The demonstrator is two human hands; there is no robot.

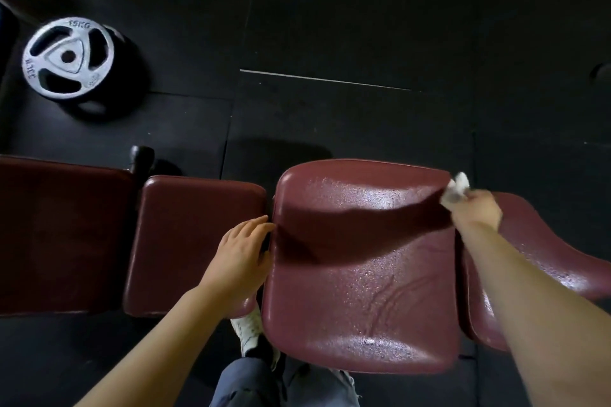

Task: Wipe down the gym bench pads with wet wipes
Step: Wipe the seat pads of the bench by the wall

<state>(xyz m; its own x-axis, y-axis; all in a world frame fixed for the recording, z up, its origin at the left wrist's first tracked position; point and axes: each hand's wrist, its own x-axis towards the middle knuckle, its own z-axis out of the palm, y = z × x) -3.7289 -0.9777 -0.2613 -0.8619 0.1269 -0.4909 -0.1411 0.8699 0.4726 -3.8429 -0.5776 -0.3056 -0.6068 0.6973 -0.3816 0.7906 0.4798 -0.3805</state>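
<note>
A dark red bench runs across the view in several pads. The big middle pad (360,281) glistens with wet streaks. My right hand (476,211) grips a crumpled white wet wipe (458,188) at that pad's far right corner, beside the curved right pad (545,251). My left hand (241,254) rests flat with straight fingers on the right edge of the smaller pad (191,238), its fingertips at the gap before the middle pad. A darker pad (59,235) lies at the far left.
A silver weight plate (67,58) lies on the black rubber floor at the back left. A black frame post (142,158) sticks up behind the left pads. My white shoe (248,329) and grey trouser legs (284,383) are under the bench's near edge.
</note>
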